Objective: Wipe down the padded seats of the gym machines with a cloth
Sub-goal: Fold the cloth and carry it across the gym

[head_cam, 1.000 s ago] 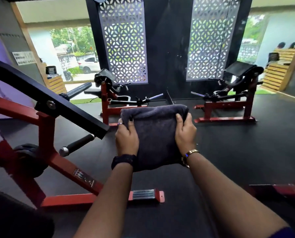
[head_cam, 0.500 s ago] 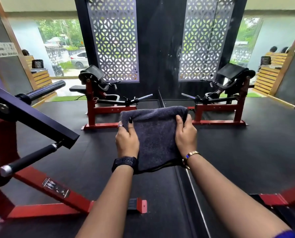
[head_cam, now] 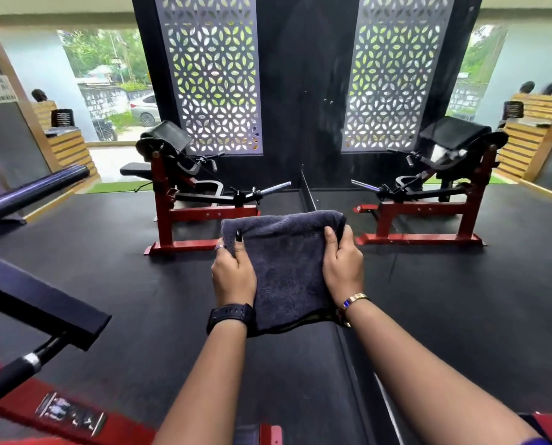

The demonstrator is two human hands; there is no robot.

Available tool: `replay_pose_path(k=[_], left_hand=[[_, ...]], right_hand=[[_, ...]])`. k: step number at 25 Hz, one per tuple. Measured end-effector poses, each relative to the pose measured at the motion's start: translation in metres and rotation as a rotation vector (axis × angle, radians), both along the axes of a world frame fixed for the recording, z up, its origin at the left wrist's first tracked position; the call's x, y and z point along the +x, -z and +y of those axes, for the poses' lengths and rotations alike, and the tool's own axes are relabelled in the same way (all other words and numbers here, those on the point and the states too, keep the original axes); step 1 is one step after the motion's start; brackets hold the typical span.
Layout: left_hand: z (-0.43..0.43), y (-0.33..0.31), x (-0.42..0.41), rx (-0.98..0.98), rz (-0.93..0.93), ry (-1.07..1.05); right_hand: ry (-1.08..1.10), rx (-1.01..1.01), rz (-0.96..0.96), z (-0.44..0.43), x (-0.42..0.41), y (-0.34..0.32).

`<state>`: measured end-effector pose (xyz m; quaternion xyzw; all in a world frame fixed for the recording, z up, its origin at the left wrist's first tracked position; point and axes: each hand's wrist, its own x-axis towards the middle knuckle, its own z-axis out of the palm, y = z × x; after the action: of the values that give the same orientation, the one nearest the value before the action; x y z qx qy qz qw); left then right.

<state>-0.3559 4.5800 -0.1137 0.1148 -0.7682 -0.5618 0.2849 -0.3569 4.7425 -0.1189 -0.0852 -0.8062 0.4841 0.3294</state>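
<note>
Step in hand, as judged: carrying the cloth (head_cam: 287,271) to a machine, with no padding yet being wiped. The next move calls for closing on the left machine (head_cam: 184,200) or the right machine (head_cam: 428,200) ahead and laying the cloth flat on its black padding. The folded grey cloth is held in the air above the dark floor (head_cam: 107,284), well apart from both machines; the left hand (head_cam: 233,274) grips its left edge and the right hand (head_cam: 343,268) its right edge, thumbs on the near face
</note>
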Motion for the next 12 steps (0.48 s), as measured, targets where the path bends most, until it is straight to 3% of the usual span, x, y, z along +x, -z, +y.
replay_pose_path(k=[12], left_hand=[[-0.033,-0.002,-0.234,0.011,-0.004,-0.073]], right_hand=[[-0.074,-0.033,-0.072,-0.037,-0.238,-0.007]])
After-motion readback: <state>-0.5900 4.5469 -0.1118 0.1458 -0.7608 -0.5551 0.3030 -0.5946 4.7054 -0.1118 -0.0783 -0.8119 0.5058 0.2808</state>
